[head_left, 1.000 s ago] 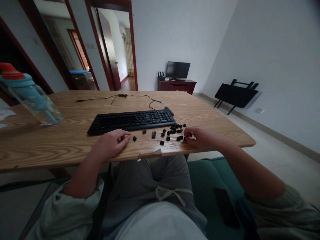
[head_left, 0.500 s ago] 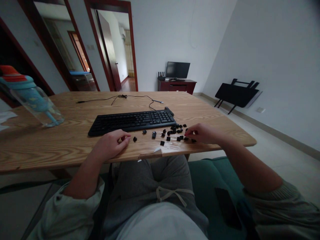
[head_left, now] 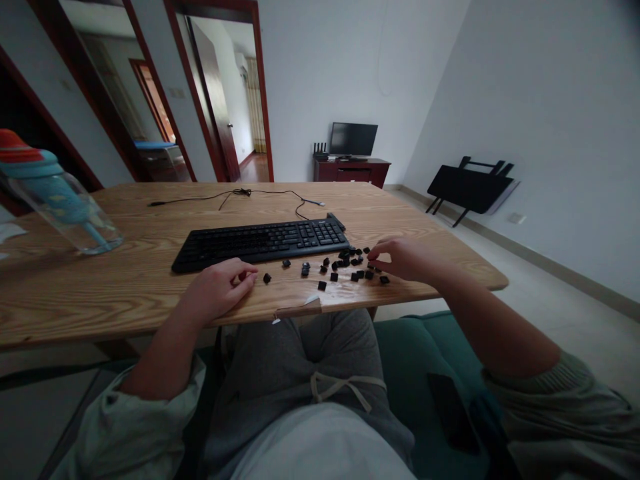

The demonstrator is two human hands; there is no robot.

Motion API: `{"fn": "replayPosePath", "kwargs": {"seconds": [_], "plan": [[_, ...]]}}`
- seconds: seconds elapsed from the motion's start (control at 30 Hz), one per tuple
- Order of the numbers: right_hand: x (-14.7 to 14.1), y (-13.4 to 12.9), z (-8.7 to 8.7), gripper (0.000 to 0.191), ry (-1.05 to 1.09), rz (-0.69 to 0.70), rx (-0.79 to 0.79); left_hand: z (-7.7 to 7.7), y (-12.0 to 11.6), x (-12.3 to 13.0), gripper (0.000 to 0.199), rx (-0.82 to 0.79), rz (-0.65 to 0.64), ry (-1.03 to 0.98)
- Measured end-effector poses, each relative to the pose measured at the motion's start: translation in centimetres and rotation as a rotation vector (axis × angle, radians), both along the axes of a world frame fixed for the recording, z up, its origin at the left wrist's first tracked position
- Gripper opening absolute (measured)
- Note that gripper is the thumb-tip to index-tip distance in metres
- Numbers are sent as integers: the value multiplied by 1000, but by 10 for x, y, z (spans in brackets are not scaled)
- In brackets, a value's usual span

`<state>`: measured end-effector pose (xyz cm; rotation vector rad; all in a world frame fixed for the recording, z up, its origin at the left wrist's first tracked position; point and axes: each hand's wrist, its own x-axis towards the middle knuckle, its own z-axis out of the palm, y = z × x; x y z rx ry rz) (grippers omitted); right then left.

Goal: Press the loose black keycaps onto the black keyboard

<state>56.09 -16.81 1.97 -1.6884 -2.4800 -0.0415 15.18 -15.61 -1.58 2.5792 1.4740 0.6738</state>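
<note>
My left hand (head_left: 220, 287) rests on the table (head_left: 125, 293), just left of a loose black keycap (head_left: 267, 278). Its fingers are curled, with thumb and forefinger tips close together; whatever they may hold is hidden. At the right end of a scatter of several black keycaps (head_left: 334, 277), my right hand (head_left: 407, 260) hovers with thumb and forefinger slightly apart, directly over a few of them. Behind the scatter lies a black keyboard (head_left: 260, 241), its number pad to the right. Individual keys in its darker left part are hard to make out.
A clear bottle with a red and blue lid (head_left: 65, 193) stands at the left. The cable (head_left: 200, 199) runs behind the keyboard. Torn edging (head_left: 300, 309) shows at the table's front edge. A dark phone-like slab (head_left: 453, 413) lies on the green seat (head_left: 415, 347).
My right hand has risen slightly, its thumb and forefinger parting a little above the keycaps. My left hand keeps its place beside the single keycap. The whole view has shifted slightly.
</note>
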Motion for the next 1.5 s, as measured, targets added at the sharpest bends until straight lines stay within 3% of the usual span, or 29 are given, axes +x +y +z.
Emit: {"fn": "replayPosePath", "kwargs": {"seconds": [0.2,0.33,0.73,0.87,1.23,1.37,1.5], "plan": [[-12,10,4,20,-52,-41,-191,0,0,-1,43,1,4,4],[-9,15,4,16,-5,-76,-175,0,-1,0,43,-4,8,-1],[8,26,0,19,148,-11,-199,-2,1,-1,44,-3,10,17],[11,24,4,20,81,-130,-143,-3,2,-1,44,-5,6,10],[4,36,-4,23,3,-252,-244,0,0,1,41,-22,9,3],[11,42,-3,28,44,-210,-256,0,0,0,41,-17,8,10],[23,52,-3,30,113,-212,-391,0,-1,0,42,-27,14,6]]}}
